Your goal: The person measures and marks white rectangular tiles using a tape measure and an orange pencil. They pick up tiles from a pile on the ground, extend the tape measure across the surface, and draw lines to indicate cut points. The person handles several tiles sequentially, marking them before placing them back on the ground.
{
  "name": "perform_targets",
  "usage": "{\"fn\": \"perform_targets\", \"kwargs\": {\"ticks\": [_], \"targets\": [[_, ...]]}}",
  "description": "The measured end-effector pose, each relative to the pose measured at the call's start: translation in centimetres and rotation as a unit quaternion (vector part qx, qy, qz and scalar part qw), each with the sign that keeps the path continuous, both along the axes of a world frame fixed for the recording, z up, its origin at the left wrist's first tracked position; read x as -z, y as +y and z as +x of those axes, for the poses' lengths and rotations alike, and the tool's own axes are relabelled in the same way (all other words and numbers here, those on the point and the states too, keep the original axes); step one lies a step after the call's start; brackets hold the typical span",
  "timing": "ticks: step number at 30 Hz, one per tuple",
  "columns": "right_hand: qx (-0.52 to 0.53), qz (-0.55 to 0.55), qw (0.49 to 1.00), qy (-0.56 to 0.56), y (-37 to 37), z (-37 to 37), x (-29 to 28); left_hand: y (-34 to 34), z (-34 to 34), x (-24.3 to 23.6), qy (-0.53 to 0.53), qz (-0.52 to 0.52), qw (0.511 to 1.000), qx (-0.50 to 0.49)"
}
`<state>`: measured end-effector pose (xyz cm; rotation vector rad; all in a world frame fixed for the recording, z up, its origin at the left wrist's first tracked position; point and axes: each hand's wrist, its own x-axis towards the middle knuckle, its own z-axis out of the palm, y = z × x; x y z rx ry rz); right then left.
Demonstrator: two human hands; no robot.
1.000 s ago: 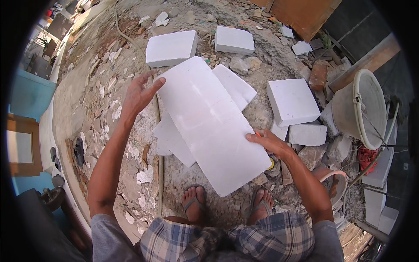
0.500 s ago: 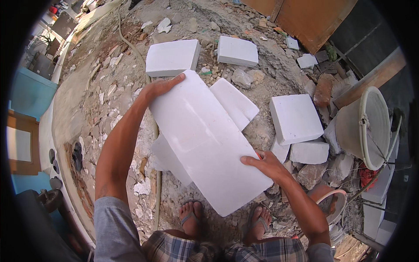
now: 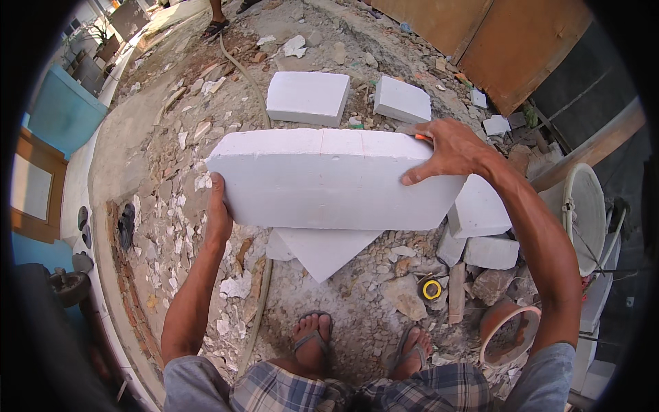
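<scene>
A long white lightweight concrete block (image 3: 322, 192) is held crosswise in front of me, its broad face toward me and its narrow upper edge marked with thin reddish lines. My left hand (image 3: 218, 213) grips the left end, thumb on the broad face. At the upper right corner my right hand (image 3: 446, 154) clasps the block, fingers over the top. A small orange object (image 3: 423, 139), too hidden to name, sticks out by those fingers. Under the held block, another white block (image 3: 326, 253) shows a pointed corner; the rest of it is covered.
Beyond lie two white blocks (image 3: 307, 95) (image 3: 403, 100). On the right are a cut block (image 3: 479, 208), a yellow-black tape measure (image 3: 431, 290), a bucket (image 3: 583, 213) and a round orange container (image 3: 504, 336). A hose (image 3: 257, 309) crosses the rubble. Someone's sandalled foot (image 3: 215, 27) is at the top.
The held block has turned from slanted to crosswise and tipped up, showing its narrow edge. My right hand has moved up to its far corner. A person's foot has come into view.
</scene>
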<state>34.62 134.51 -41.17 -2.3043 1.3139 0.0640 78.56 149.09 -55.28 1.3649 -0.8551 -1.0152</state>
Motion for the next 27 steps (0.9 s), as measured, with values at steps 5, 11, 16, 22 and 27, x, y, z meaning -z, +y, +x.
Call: {"fn": "perform_targets", "kwargs": {"ticks": [5, 11, 16, 22, 27], "targets": [[-0.036, 0.029, 0.999, 0.017, -2.7, 0.5, 0.8, 2.7, -1.0, 0.9, 0.016, 0.025, 0.999, 0.016], [0.024, 0.145, 0.989, 0.012, -2.9, -0.2, 1.1, 3.2, -2.4, -4.0, 0.045, 0.120, 0.991, 0.047], [0.059, 0.251, 0.966, 0.002, 1.9, -0.1, 4.4, 2.6, -0.5, -3.9, -0.005, 0.238, 0.969, 0.065], [0.179, 0.268, 0.942, -0.091, 7.6, -0.9, 10.5, -2.6, 2.4, -1.8, -0.092, 0.362, 0.917, 0.141], [0.231, 0.305, 0.917, -0.115, 9.6, -2.5, 13.9, -7.1, 1.7, -0.3, -0.199, 0.389, 0.878, 0.196]]}}
